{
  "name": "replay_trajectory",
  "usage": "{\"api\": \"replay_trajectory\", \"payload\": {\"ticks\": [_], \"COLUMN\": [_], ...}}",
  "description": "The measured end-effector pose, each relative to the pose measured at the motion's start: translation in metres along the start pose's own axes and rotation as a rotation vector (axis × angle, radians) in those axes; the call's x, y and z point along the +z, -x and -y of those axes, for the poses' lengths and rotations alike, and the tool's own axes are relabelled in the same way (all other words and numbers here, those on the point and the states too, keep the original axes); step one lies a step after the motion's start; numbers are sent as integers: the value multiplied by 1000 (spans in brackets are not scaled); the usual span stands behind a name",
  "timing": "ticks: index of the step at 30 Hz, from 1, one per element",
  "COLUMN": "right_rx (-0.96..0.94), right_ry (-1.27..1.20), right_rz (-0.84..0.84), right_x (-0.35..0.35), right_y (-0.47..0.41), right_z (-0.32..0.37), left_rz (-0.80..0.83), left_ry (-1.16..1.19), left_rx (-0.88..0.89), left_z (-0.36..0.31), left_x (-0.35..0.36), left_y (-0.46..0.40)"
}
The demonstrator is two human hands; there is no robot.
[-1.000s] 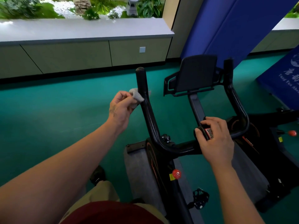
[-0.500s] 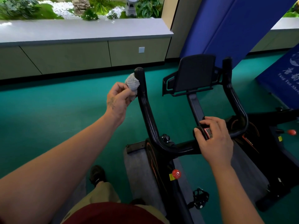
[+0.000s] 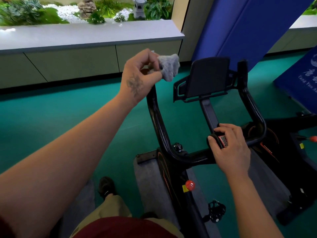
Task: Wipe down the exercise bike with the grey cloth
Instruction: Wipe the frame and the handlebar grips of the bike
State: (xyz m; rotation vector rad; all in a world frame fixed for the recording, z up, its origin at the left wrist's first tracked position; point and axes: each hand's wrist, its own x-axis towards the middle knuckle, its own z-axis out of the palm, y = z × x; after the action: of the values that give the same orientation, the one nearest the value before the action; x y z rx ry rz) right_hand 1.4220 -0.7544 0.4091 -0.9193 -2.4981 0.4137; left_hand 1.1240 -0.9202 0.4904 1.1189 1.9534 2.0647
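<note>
- The left hand (image 3: 139, 75) pinches the cloth (image 3: 169, 67) between thumb and curled fingers; the wad bulges out to the right of the fingertips.
- A second ago that hand held the cloth against the side of the left handlebar (image 3: 158, 121), below its tip. It has since risen, and the hand and cloth now cover the top of that bar, so I cannot tell whether the cloth touches the tip.
- The forearm has swung up with it and now crosses the frame from near left to the far middle.
- The right hand (image 3: 229, 146) has not moved: its fingers curl over the middle of the crossbar, the thumb on the near side, beside a red tag with a code (image 3: 223, 140).
- The bike (image 3: 188, 169) stands as before on a grey mat (image 3: 151, 184), with its dark screen holder (image 3: 208, 77) far of the right hand, the right handlebar (image 3: 252, 107) upright beyond it, a red knob (image 3: 189, 184) on the frame and a pedal (image 3: 216, 211) near right.
- A second bike (image 3: 295, 152) stands at the right edge.
- The floor (image 3: 60, 114) is green; a shoe (image 3: 106, 187) and a tan trouser leg show near the mat.
- Far off, a grey counter (image 3: 85, 34) runs along the wall with plants (image 3: 34, 12) behind it, and a blue pad (image 3: 248, 26) leans at far right.
</note>
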Motion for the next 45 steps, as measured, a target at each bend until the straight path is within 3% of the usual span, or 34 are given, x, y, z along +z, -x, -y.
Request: {"api": "replay_trajectory", "payload": {"ticks": [7, 14, 17, 22, 25, 34, 45], "right_rx": [-66, 150, 220, 322, 345, 284, 166], "right_ry": [-166, -1060, -1278, -1317, -1310, -1316, -1301], "right_rz": [-18, 45, 69, 108, 112, 282, 477], "right_x": [-10, -32, -39, -39, -34, -15, 28], "right_y": [5, 38, 45, 58, 66, 104, 182], "right_z": [9, 71, 83, 90, 98, 151, 279], "left_rz": [86, 252, 302, 365, 286, -139, -372], "left_ry": [248, 406, 384, 190, 72, 219, 194], "left_rx": [-89, -218, -256, -230, -239, -498, -522], "left_z": [-35, -49, -55, -69, -75, -71, -110], "left_x": [33, 64, 72, 60, 39, -77, -203], "left_y": [62, 125, 142, 160, 169, 242, 348]}}
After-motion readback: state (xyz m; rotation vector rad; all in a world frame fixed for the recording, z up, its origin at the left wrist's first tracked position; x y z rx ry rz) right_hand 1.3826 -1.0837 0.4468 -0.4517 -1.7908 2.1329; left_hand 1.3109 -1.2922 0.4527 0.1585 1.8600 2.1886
